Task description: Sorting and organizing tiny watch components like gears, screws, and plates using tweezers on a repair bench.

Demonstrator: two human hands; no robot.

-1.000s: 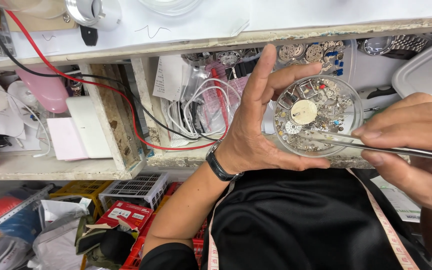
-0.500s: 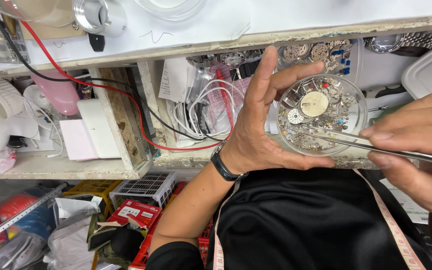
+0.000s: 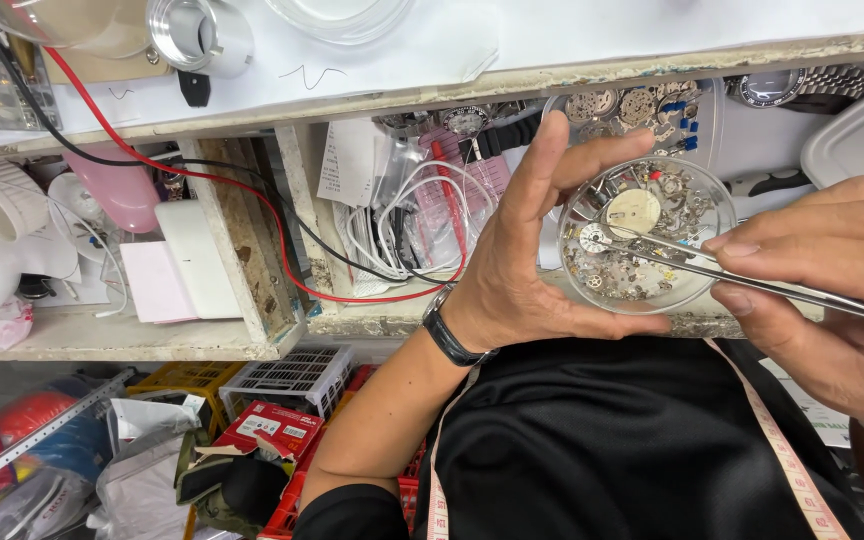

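My left hand [image 3: 537, 255] grips a round clear dish [image 3: 687, 290] between thumb and fingers, held upright in front of an open drawer. Inside the dish lie several small watch parts and a pale round dial [image 3: 634, 212]. A black wristband [image 3: 449, 335] sits on that wrist. My right hand [image 3: 832, 290] pinches thin metal tweezers [image 3: 752, 282] whose tips reach into the dish near a small white dial [image 3: 592, 238].
The open drawer [image 3: 402, 215] holds white cables, a red wire and papers. More watch movements [image 3: 632, 105] and a metal watch band [image 3: 822, 85] lie behind the dish. A grey tray [image 3: 857, 130] is at right. Crates and boxes [image 3: 282, 400] stand below.
The dish and both hands sit slightly higher and more to the left in view. The tweezer tips have shifted further in among the parts.
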